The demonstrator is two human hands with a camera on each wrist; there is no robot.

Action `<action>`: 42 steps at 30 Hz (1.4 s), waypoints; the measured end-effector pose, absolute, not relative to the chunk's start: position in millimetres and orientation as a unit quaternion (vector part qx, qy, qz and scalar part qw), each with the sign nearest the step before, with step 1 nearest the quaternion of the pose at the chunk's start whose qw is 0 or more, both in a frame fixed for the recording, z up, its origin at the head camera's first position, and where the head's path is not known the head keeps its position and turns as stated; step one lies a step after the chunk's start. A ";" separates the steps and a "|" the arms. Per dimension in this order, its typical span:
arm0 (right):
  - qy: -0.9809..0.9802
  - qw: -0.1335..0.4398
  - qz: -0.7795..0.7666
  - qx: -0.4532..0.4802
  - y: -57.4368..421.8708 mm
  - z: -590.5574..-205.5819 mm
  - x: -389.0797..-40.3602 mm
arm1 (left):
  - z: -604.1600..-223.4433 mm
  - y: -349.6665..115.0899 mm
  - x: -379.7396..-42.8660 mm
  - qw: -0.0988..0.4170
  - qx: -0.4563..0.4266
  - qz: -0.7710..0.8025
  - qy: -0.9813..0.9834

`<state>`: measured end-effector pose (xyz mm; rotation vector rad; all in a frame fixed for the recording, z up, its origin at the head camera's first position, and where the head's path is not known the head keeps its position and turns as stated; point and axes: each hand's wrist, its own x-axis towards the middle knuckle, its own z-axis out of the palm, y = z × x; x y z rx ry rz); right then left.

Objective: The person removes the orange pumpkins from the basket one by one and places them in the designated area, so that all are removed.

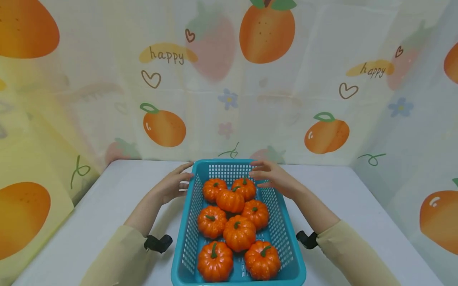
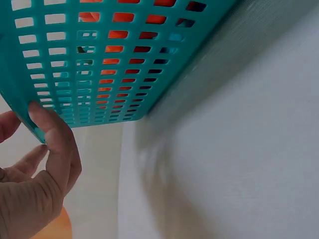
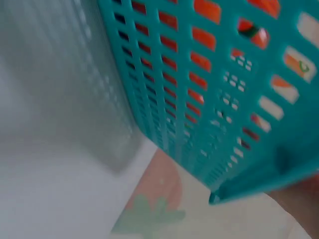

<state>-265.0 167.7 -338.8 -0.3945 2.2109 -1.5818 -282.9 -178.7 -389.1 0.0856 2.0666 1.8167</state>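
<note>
A turquoise plastic basket with lattice walls holds several small orange pumpkins with green stems. At its far left side is my left hand, fingers loosely bent and fingertips right at the rim. The left wrist view shows that hand with one finger overlapping the outer wall just below the rim. My right hand reaches over the far right rim, its fingers spread loosely above the basket's inside. In the right wrist view the rim hides most of that hand.
The basket stands on a white table. Behind it hangs a pale curtain printed with fruit, hearts and lettering. Both forearms wear beige sleeves, with a black device at each wrist.
</note>
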 end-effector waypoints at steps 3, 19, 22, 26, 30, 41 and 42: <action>0.796 0.205 -0.553 -0.138 159.7 -346.3 -264.8 | -395.2 -178.8 -283.5 0.203 0.027 0.670 0.713; 0.832 0.214 -0.484 -0.168 128.1 -366.6 -261.0 | -404.0 -179.7 -281.9 0.212 0.019 0.707 0.674; 0.836 0.216 -0.473 -0.178 126.1 -371.4 -261.1 | -404.0 -180.1 -281.8 0.213 0.021 0.711 0.670; 0.844 0.214 -0.453 -0.189 122.6 -377.3 -260.1 | -403.7 -180.6 -281.8 0.215 0.023 0.712 0.669; 0.860 0.198 -0.424 -0.202 118.7 -379.8 -257.9 | -402.9 -181.3 -281.8 0.217 0.021 0.714 0.665; 0.889 0.155 -0.370 -0.222 115.6 -383.4 -254.0 | -402.4 -181.1 -281.7 0.221 0.022 0.716 0.662; 0.889 0.153 -0.370 -0.223 115.6 -383.5 -253.7 | -402.6 -181.0 -281.7 0.221 0.021 0.716 0.661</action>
